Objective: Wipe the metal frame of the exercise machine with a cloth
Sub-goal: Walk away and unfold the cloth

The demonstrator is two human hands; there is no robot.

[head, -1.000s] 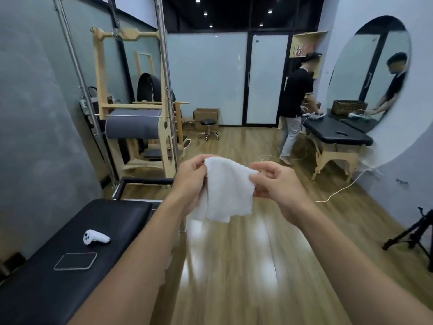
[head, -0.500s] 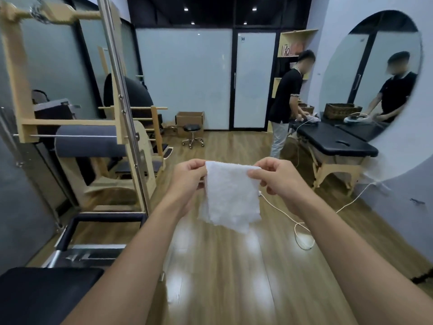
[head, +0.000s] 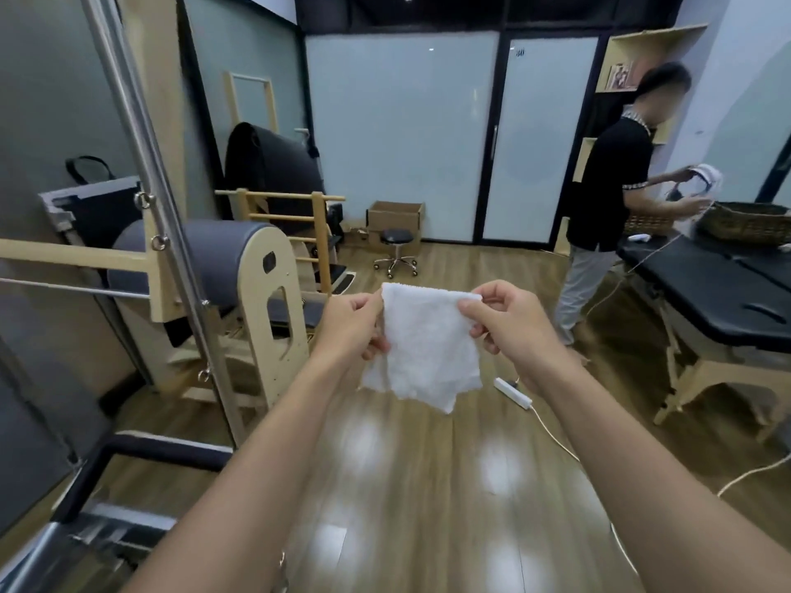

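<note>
A white cloth [head: 428, 344] hangs spread in front of me at chest height. My left hand [head: 351, 325] pinches its upper left corner and my right hand [head: 509, 327] pinches its upper right corner. The exercise machine's metal frame stands to my left: a slanting steel upright pole [head: 147, 164] with eye rings on it, and a dark lower bar [head: 171, 449] near the floor. The cloth is well apart from the pole, to its right.
A wooden barrel apparatus [head: 257, 276] stands behind the pole. A person [head: 608, 199] works at a black massage table [head: 706, 288] on the right. A power strip [head: 513, 393] and white cable lie on the wooden floor. A stool [head: 396, 250] stands at the back.
I have walked forward; the steel pole and wooden apparatus are now closer on my left and the black bench has dropped out of view. Both hands keep holding the cloth spread.
</note>
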